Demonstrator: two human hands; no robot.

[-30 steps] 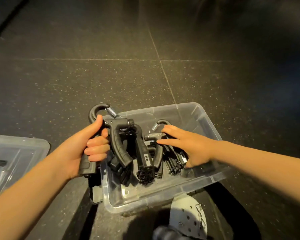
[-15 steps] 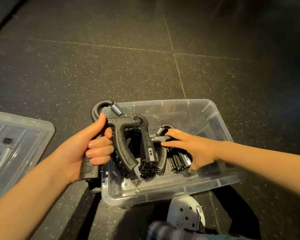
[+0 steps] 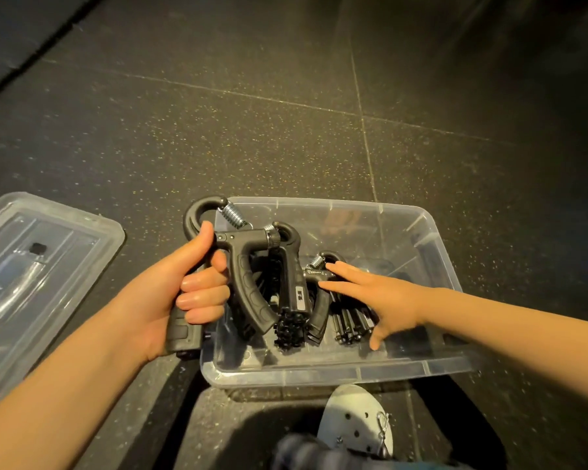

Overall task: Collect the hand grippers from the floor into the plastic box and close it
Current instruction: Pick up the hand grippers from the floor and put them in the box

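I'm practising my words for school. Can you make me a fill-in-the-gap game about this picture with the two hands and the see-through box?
1. The left hand grips a hand gripper that is coloured ____.
2. The right hand reaches into the plastic box, whose lid lies on the ____.
3. The shoe near the box is coloured ____.

Missing words: black, floor, white.

The lid (image 3: 92, 232) is cut off at the left edge. The left hand (image 3: 170, 293) covers one handle of the held hand gripper (image 3: 243, 286). A blurred dark object (image 3: 302, 451) at the bottom edge hides part of the shoe (image 3: 350, 412).
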